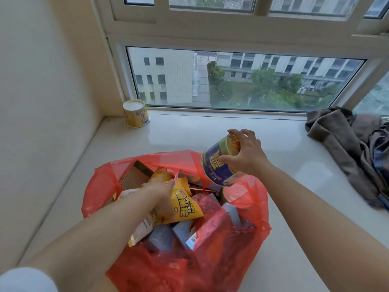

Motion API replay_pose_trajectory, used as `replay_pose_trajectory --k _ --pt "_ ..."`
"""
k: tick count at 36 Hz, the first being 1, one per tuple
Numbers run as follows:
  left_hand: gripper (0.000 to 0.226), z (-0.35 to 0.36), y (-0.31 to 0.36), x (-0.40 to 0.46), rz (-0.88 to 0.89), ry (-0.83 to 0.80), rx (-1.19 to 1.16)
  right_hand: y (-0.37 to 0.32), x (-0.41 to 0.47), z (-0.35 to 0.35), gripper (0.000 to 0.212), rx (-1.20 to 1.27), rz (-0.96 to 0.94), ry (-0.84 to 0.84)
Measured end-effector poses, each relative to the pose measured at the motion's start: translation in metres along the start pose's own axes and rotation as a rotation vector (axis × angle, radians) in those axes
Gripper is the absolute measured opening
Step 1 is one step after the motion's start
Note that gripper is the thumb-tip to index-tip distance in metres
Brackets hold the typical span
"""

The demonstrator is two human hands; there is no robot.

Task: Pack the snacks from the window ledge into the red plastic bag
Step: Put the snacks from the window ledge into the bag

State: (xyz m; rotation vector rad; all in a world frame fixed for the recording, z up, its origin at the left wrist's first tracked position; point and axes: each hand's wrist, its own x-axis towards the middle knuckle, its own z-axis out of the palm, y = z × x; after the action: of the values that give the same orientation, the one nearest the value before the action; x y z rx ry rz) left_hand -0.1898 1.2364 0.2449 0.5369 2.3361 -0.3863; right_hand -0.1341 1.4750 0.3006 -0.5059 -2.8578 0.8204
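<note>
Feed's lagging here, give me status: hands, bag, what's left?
Right hand grips purple cup over red bag. Left hand holds yellow packet inside. Yellow cup on ledge.

Place: my room in an upper-floor flat or dorm | Signs: wide stone window ledge (273,148) under a white-framed window (231,79) looking down on 2 pale blocks and trees | crumpled clothes (353,148) heaped at the ledge's right end | plain cream wall (42,102) on my left | my snacks spread here in daylight

Clothes pile (357,157) cut off at right edge (bag bottom too).
</note>
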Motion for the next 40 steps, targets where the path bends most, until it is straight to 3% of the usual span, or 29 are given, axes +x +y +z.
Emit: replay_pose_trajectory --k 2,4,6,8,10,13,18,20,23,26,30,34,38,40 --pt "0.109 -0.026 -0.004 0.006 0.074 -0.156 -0.188 0.004 0.002 -0.002 0.08 0.021 -0.014 -0.001" --pt "0.094 -0.048 0.0 0.014 0.118 -0.093 -0.36 0.009 0.003 -0.004 0.079 0.064 -0.032 -0.004" --pt "0.067 -0.061 0.007 0.029 0.097 0.252 -0.436 0.013 0.004 -0.004 0.079 0.119 -0.053 -0.012" --pt "0.05 -0.066 0.012 0.047 0.065 0.637 -0.348 0.016 0.004 -0.003 0.082 0.157 -0.075 -0.033" --pt "0.059 -0.068 0.015 0.064 0.113 0.774 -0.149 0.018 0.003 -0.002 0.085 0.185 -0.097 -0.06" --pt "0.072 -0.07 0.013 0.09 0.142 0.683 0.024 0.019 -0.001 0.004 0.086 0.205 -0.146 -0.085" --pt "0.023 -0.079 0.003 0.107 0.154 0.55 -0.002 0.014 -0.004 0.017 0.083 0.237 -0.225 -0.112" --pt "0.023 -0.085 -0.002 0.105 0.158 0.568 -0.137 0.009 -0.003 0.025 0.08 0.267 -0.247 -0.125" --pt "0.019 -0.101 -0.009 0.102 0.152 0.653 -0.519 -0.001 -0.002 0.036 0.077 0.301 -0.278 -0.141" --pt "0.021 -0.119 -0.005 0.088 0.252 0.674 -0.738 -0.017 0.0 0.048 0.078 0.304 -0.319 -0.163" --pt "0.018 -0.133 0.004 0.07 0.359 0.665 -0.809 -0.032 0.007 0.065 0.09 0.117 -0.377 -0.131" --pt "0.016 -0.124 0.004 0.066 0.335 0.654 -0.852 -0.04 0.013 0.075 0.099 -0.124 -0.278 -0.086" --pt "0.016 -0.11 0.007 0.067 0.307 0.644 -0.995 -0.041 0.006 0.077 0.104 -0.241 -0.38 -0.192" --pt "0.015 -0.105 0.008 0.069 0.304 0.626 -1.092 -0.038 0.004 0.072 0.095 -0.182 -0.382 -0.245"
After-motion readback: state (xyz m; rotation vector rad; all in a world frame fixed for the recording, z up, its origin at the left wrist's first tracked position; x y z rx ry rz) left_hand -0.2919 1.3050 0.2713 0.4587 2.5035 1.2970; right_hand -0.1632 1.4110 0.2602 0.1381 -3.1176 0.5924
